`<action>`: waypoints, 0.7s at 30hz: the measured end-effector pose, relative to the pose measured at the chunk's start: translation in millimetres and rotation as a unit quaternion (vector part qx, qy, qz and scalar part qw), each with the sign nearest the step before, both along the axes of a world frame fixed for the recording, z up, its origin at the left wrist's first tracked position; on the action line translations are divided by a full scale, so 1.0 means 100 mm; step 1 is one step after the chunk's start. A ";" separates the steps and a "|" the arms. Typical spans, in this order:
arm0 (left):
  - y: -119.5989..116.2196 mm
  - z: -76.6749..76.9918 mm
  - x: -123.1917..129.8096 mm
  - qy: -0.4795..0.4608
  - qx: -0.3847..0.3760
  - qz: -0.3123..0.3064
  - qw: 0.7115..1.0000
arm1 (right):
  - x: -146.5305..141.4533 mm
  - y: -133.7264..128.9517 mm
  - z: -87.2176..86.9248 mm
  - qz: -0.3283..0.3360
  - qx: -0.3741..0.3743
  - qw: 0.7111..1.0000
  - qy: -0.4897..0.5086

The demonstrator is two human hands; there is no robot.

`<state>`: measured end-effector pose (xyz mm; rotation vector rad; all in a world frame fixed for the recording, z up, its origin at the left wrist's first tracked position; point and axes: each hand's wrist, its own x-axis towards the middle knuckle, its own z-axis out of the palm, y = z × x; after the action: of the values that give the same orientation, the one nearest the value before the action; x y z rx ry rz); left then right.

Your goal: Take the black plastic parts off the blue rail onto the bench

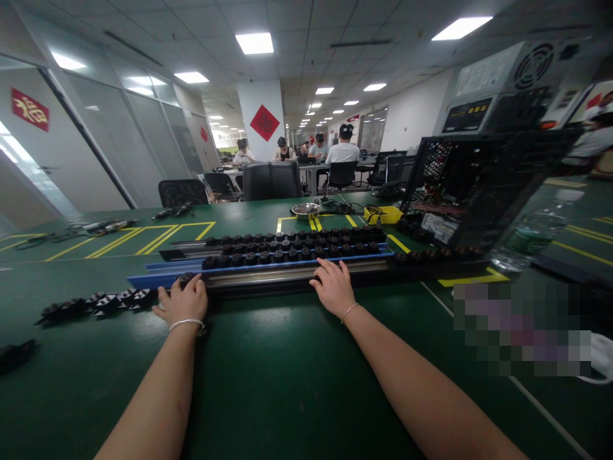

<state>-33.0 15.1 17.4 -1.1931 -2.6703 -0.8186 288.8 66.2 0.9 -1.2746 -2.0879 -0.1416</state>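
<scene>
My left hand (181, 300) is closed around a small black part (188, 280), which looks round on top, at the left end of the nearest rail. That long, silvery-grey channel rail (268, 277) lies crosswise before me, with black parts (421, 256) set along its right end. Over the rail's middle, my right hand (334, 289) has its fingers apart and its fingertips at the rail's edge. Behind lie blue rails (165, 280) and rows of similar black parts (278, 257). Left of my left hand, several loose black parts (103, 303) form a line on the table.
An open computer case (498, 185) stands at right, with power units (493, 76) on top. Beside it are a plastic bottle (539, 230) and a yellow tray (383, 214). A metal bowl (305, 210) and cables (335, 204) sit toward the green table's far edge (230, 207).
</scene>
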 end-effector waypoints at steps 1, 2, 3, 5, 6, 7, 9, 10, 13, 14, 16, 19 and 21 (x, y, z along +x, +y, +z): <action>0.00 0.00 0.00 0.002 0.003 0.000 1.000 | 0.00 0.00 0.00 0.000 0.000 1.000 0.000; 0.00 0.00 0.00 0.003 0.006 0.001 1.000 | 0.00 0.00 0.00 0.000 -0.001 1.000 0.000; 0.00 -0.01 -0.01 0.004 0.008 0.002 1.000 | 0.00 0.00 0.00 0.000 -0.001 1.000 0.000; 0.00 -0.01 -0.01 0.001 0.012 0.006 1.000 | 0.00 0.00 0.00 0.001 -0.001 1.000 0.002; -0.01 -0.01 -0.01 -0.002 0.014 0.010 1.000 | 0.00 0.00 0.00 0.002 0.001 1.000 0.004; -0.01 0.00 0.00 -0.004 0.017 0.015 1.000 | 0.00 0.00 0.00 0.003 0.002 1.000 0.005; -0.01 0.02 0.00 -0.009 0.018 0.021 1.000 | 0.01 0.01 -0.01 0.004 0.003 1.000 0.004; -0.01 0.03 0.01 -0.013 0.017 0.023 1.000 | 0.01 0.01 -0.01 0.004 0.002 1.000 0.004; -0.01 0.05 0.01 -0.024 0.014 0.022 0.999 | 0.01 0.02 -0.02 0.003 0.000 1.000 0.003; -0.01 0.05 0.01 -0.024 0.017 0.023 0.999 | 0.01 0.02 -0.02 0.003 0.000 1.000 0.004; 0.00 0.04 0.01 -0.018 0.026 0.027 0.999 | 0.01 0.02 -0.02 0.004 -0.001 1.000 0.007; 0.02 0.01 0.01 -0.005 0.034 0.040 0.999 | 0.00 0.01 -0.01 0.006 -0.001 1.000 0.012; 0.02 0.01 0.00 -0.001 0.026 0.042 0.999 | 0.00 0.01 0.00 0.005 -0.003 1.000 0.013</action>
<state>-33.3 17.3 18.1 -1.0608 -2.6623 -0.8720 288.4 66.9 0.5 -1.2637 -2.0732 -0.1140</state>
